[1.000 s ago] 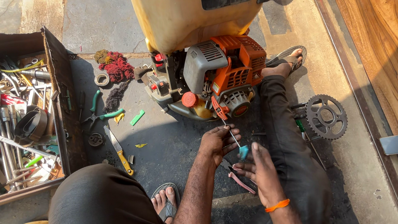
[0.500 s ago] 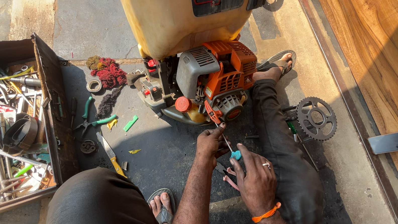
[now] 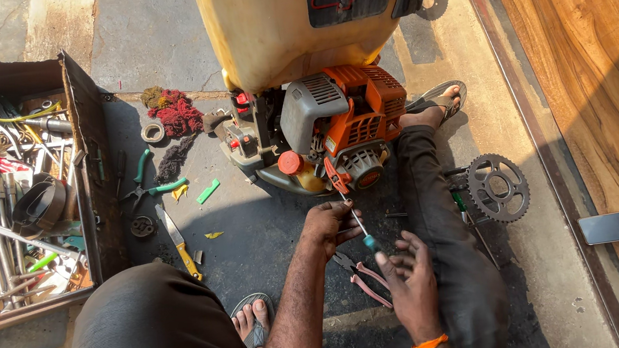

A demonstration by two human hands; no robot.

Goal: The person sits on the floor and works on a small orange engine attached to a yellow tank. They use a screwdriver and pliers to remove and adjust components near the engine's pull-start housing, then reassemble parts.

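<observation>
Now my left hand (image 3: 330, 225) steadies the thin, stiff screwdriver (image 3: 361, 230) shaft near the engine (image 3: 347, 126); my right hand (image 3: 408, 272) pinches its small handle.

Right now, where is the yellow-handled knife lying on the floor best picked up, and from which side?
Grip the yellow-handled knife by its yellow handle, the end nearest the person's knee, coming from above. It lies flat with the bare blade pointing away toward the green-handled pliers, and the floor beside the handle looks open.
</observation>
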